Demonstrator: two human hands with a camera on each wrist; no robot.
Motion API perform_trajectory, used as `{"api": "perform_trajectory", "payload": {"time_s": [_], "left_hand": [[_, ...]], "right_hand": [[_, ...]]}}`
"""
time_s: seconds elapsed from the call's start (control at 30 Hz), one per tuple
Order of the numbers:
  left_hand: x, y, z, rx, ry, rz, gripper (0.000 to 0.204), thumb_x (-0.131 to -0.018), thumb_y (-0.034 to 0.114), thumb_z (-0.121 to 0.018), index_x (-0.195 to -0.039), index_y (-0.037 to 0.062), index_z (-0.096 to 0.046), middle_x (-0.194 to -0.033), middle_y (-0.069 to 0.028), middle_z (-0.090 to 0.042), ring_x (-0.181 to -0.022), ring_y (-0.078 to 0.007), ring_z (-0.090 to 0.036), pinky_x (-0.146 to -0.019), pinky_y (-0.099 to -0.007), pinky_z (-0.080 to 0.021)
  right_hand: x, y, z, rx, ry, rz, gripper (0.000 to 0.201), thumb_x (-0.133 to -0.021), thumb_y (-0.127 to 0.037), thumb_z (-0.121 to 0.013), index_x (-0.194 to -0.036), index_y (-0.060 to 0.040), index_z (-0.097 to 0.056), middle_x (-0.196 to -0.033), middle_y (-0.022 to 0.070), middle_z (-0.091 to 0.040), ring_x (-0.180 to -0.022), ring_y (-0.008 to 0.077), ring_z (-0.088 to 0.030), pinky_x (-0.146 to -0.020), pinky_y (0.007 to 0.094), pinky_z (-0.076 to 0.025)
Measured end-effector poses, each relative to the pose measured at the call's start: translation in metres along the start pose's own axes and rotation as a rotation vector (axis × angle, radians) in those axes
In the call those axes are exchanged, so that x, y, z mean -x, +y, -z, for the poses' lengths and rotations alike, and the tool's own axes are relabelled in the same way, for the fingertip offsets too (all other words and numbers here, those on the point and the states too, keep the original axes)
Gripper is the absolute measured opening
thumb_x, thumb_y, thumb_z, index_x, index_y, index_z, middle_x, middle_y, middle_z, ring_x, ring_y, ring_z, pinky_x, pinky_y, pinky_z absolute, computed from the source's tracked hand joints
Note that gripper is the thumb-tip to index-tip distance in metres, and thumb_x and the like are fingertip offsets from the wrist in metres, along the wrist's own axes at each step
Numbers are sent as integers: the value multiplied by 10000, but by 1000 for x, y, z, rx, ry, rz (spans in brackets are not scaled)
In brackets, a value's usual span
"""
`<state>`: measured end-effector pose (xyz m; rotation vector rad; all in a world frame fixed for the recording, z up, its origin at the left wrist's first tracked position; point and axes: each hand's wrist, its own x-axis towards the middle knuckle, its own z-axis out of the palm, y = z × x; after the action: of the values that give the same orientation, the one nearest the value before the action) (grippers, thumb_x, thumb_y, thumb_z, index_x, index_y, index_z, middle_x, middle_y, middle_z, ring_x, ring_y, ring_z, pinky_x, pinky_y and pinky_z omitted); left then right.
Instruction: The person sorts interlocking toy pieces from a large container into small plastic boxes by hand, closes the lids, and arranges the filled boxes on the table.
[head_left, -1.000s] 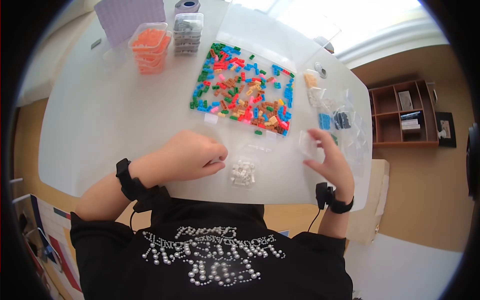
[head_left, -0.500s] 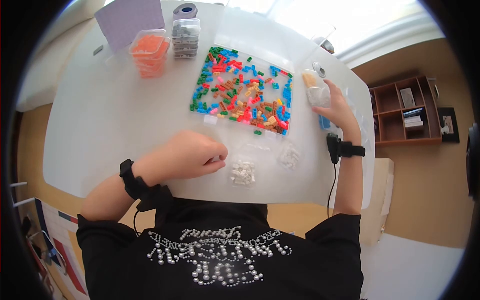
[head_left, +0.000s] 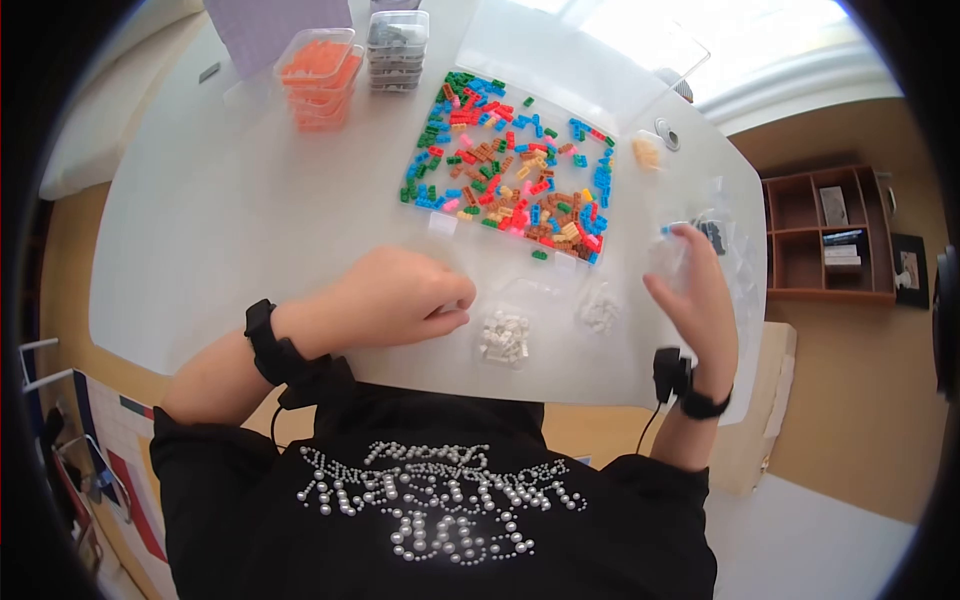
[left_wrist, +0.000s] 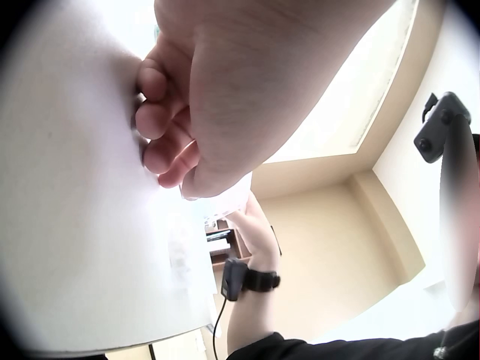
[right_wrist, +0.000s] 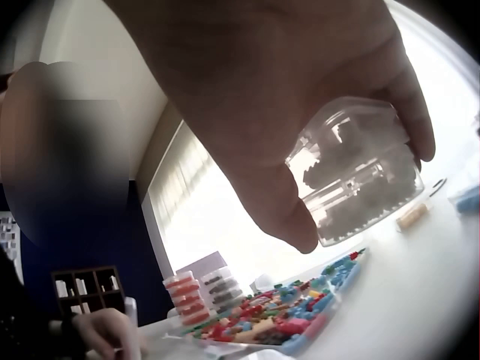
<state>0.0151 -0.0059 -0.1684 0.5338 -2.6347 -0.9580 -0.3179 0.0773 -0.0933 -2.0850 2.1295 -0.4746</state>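
My right hand (head_left: 700, 290) grips clear plastic boxes (right_wrist: 360, 180) with pale pieces inside, seen stacked between thumb and fingers in the right wrist view. They are above the table's right side. My left hand (head_left: 405, 300) rests on the tabletop with its fingers loosely curled, and nothing shows in it in the left wrist view. Right of it stands a small clear box of white bricks (head_left: 505, 338). A second box of white pieces (head_left: 599, 310) lies further right, between that one and my right hand.
A wide clear case (head_left: 437, 222) of mixed coloured bricks lies at the table's middle. Boxes of orange pieces (head_left: 318, 75) and grey pieces (head_left: 397, 50) stand stacked at the back left. A box of beige pieces (head_left: 648, 152) and one of black pieces (head_left: 712, 235) sit at the right.
My right hand left the second box of white pieces beside the first, reached to the back right, and now comes back nearer with clear boxes in its grip. The left hand stays in place.
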Motion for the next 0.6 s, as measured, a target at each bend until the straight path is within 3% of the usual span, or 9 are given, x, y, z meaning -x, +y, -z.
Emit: {"api": "perform_trajectory", "payload": {"time_s": [0.07, 0.2, 0.27, 0.33, 0.4, 0.43, 0.5, 0.6], "left_hand": [[-1, 1, 1, -9, -3, 3, 99, -846, 191, -666, -889, 114, -619, -642, -26, -591, -597, -225, -594, -543, -353, -450], [0, 3, 0, 18, 16, -12, 88, -846, 175, -665, -882, 102, -630, -650, -46, -588, -581, -222, -576, -551, -348, -452], [-2, 2, 4, 87, 19, 54, 105, -856, 191, -656, -874, 89, -640, -662, -64, -594, -605, -223, -589, -568, -357, -462], [-3, -2, 9, 158, 35, 130, 131, -867, 207, -647, -867, 75, -649, -675, -82, -600, -628, -224, -602, -585, -365, -472], [-5, -12, 17, 430, 88, 204, 100, -898, 131, -637, -936, 41, -652, -670, -6, -576, -584, -75, -521, -532, -250, -433], [-5, -16, 20, 428, 98, 213, 100, -898, 131, -637, -936, 41, -652, -670, -6, -576, -584, -75, -521, -532, -250, -433], [-6, -23, 25, 711, 84, 316, 106, -915, 130, -625, -925, 27, -649, -707, 20, -574, -620, -39, -517, -531, -216, -427], [-5, -23, 34, 732, 64, 294, 106, -912, 130, -626, -928, 28, -650, -744, 8, -591, -619, -53, -528, -542, -220, -436]], "right_hand": [[36, -34, 12, -161, -119, -39, 613, -723, -132, -752, -1259, -6, -484, -1200, 177, -559, -1137, 342, -543, -962, 390, -436], [68, -88, -2, -504, -451, 152, 683, -710, -185, -808, -1277, -5, -472, -1210, 196, -542, -1138, 374, -534, -964, 403, -437], [64, -119, -26, -489, -469, 278, 694, -710, -208, -819, -1268, -1, -462, -1197, 204, -530, -1094, 380, -540, -934, 415, -449], [52, -147, -49, -488, -476, 293, 682, -714, -207, -813, -1259, 1, -460, -1192, 201, -525, -1069, 372, -544, -916, 418, -455], [42, -164, -65, -481, -484, 323, 669, -718, -206, -806, -1250, 2, -458, -1186, 198, -520, -1043, 365, -547, -897, 420, -460], [38, -169, -73, -392, -427, 338, 672, -714, -205, -804, -1248, 1, -452, -1183, 193, -519, -1026, 355, -549, -885, 420, -462], [34, -173, -81, -302, -378, 370, 674, -711, -204, -803, -1246, 1, -446, -1180, 188, -518, -1009, 345, -551, -872, 419, -464], [32, -169, -85, -204, -265, 391, 730, -686, -215, -817, -1266, 3, -431, -1201, 199, -515, -1034, 351, -548, -884, 419, -461]]}}
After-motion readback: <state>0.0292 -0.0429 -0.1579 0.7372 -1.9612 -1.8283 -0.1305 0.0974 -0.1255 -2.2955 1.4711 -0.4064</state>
